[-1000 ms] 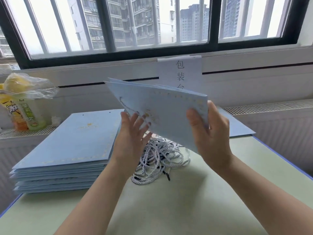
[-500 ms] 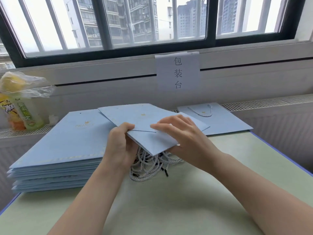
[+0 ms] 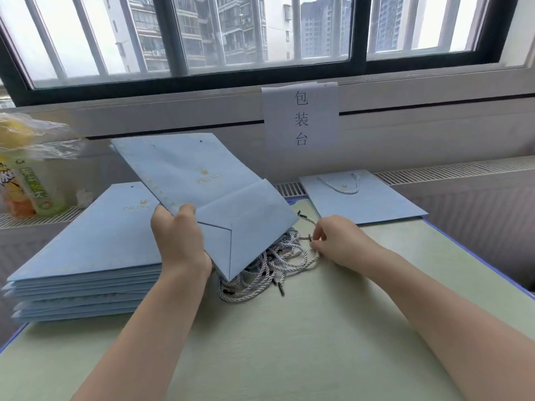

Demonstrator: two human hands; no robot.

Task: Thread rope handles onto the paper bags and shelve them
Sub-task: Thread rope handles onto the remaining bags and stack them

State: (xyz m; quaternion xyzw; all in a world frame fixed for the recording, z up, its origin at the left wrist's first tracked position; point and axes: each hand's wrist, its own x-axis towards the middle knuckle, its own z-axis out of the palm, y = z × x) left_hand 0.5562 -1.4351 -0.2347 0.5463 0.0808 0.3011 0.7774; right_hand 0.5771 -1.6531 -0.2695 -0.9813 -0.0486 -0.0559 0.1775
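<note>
My right hand (image 3: 333, 241) has its fingertips curled together on a rope handle (image 3: 307, 237), pinching the cord just beside its black end tip at the right edge of the rope pile (image 3: 269, 264). My left hand (image 3: 179, 238) clamps a flat paper bag (image 3: 208, 192) along its near left edge, thumb on the upper face and the other fingers hidden beneath it. The bag is pale blue, folded flat and held tilted, its folded bottom flap toward me and its top edge with two punched holes toward the window (image 3: 260, 36). The near corner of the bag hangs over the rope pile and hides part of it. The pile of white twisted cords with black tips lies on the pale green table (image 3: 289, 342), between my two forearms. To the left, a stack of flat blue bags (image 3: 86, 256) rests on the table edge, well apart from my right hand. To the far right lies a finished bag (image 3: 362, 198) with a rope handle already fitted, flat against the radiator grille. A paper sign (image 3: 300, 117) with three printed characters hangs on the wall below the window. At the far left stands a drink carton (image 3: 31, 186) under a crumpled plastic bag (image 3: 34, 134).
</note>
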